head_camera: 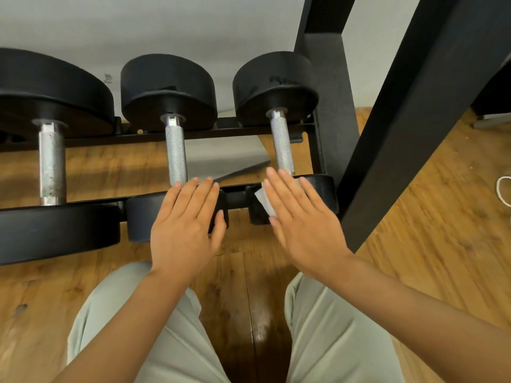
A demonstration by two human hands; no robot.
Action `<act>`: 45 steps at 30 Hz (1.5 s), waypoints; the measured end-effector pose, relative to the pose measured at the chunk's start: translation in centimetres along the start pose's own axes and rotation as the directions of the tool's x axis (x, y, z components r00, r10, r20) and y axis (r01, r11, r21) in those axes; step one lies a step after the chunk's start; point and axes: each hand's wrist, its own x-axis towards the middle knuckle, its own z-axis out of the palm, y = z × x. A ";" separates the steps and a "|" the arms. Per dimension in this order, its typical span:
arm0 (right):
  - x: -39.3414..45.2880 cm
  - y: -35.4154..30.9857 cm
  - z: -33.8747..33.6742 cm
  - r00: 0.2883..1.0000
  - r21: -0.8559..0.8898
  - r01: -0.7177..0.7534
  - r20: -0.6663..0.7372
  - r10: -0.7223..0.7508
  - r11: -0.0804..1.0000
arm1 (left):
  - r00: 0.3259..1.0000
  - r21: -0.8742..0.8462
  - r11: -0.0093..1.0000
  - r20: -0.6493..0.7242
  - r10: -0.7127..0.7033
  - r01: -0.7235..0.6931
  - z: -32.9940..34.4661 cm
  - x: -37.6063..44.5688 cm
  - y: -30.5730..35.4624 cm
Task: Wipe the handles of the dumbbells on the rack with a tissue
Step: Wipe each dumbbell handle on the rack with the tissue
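Two hands flat, fingers straight, tissue [265, 201] under right hand [301, 217], left hand [188, 219] bare

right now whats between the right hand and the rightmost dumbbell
The head view shows a white tissue under the flat right hand, lying between the palm and the near end of the rightmost dumbbell.

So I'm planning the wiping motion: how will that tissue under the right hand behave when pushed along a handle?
The tissue is thin and creased, so probably floppy and light. On the knurled handle it may snag or tear. The flat right hand covers most of it, so it could bunch unless wrapped around.
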 end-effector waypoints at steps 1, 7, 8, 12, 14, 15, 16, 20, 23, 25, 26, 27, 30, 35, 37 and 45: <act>-0.5 0.3 0.0 0.999 0.062 -0.050 -0.017 0.051 0.997 | 1.000 -0.005 1.000 0.000 -0.004 0.004 0.0 0.0 0.0; 2.9 -1.0 -0.2 0.930 0.294 -0.343 -0.031 0.367 0.892 | 0.998 -0.069 0.997 0.045 -0.032 0.035 -0.6 0.1 0.1; 2.4 -0.8 0.0 0.936 0.299 -0.325 -0.038 0.351 0.897 | 0.998 -0.083 0.996 0.052 -0.034 0.038 -0.7 0.2 0.0; -1.9 0.6 0.9 0.977 0.298 -0.185 -0.047 0.208 0.936 | 0.997 -0.117 0.993 0.077 -0.021 0.030 -0.7 0.2 -0.3; -2.3 1.3 0.9 0.983 0.355 -0.147 -0.050 0.176 0.923 | 0.996 -0.128 0.992 0.084 -0.013 0.024 -0.9 0.3 -0.4; -2.0 1.5 0.9 0.984 0.390 -0.133 -0.062 0.170 0.911 | 0.996 -0.134 0.991 0.091 -0.011 0.024 -1.0 0.3 -0.4; -1.3 1.7 0.8 0.982 0.430 -0.124 -0.078 0.174 0.894 | 0.995 -0.140 0.990 0.099 -0.011 0.025 -1.1 0.3 -0.4; 1.2 2.3 0.3 0.952 0.624 -0.099 -0.168 0.256 0.775 | 0.996 -0.195 0.981 0.092 0.018 0.000 -1.5 0.6 -1.0; 2.7 3.4 -0.1 0.907 0.734 -0.058 -0.244 0.343 0.676 | 0.996 -0.245 0.967 0.036 0.080 -0.069 -1.7 1.2 -2.3; 4.1 4.2 -0.5 0.890 0.744 -0.020 -0.291 0.351 0.668 | 0.995 -0.258 0.962 0.026 0.100 -0.090 -1.5 1.6 -3.1; 4.9 4.7 -0.6 0.892 0.745 -0.012 -0.294 0.345 0.667 | 0.995 -0.266 0.960 0.037 0.097 -0.084 -1.5 1.8 -3.4; 5.8 5.1 -0.6 0.902 0.749 -0.012 -0.278 0.331 0.662 | 0.994 -0.275 0.958 0.052 0.096 -0.079 -1.4 1.9 -3.6; 8.6 6.8 0.2 0.951 0.746 -0.040 -0.177 0.255 0.665 | 0.992 -0.304 0.950 0.075 0.104 -0.076 -1.3 2.0 -3.9; 12.7 9.3 2.7 0.988 0.582 0.097 -0.152 -0.009 0.807 | 0.996 -0.344 0.939 0.075 0.043 -0.014 -1.2 2.0 -3.8; 13.6 10.1 3.8 0.984 0.503 0.163 -0.139 -0.107 0.849 | 0.998 -0.363 0.932 0.058 0.031 -0.008 -1.2 2.0 -3.8; 11.8 12.1 4.0 0.882 0.234 0.436 0.079 -0.464 0.869 | 0.998 -0.421 0.907 0.058 0.019 0.007 -1.1 1.9 -4.0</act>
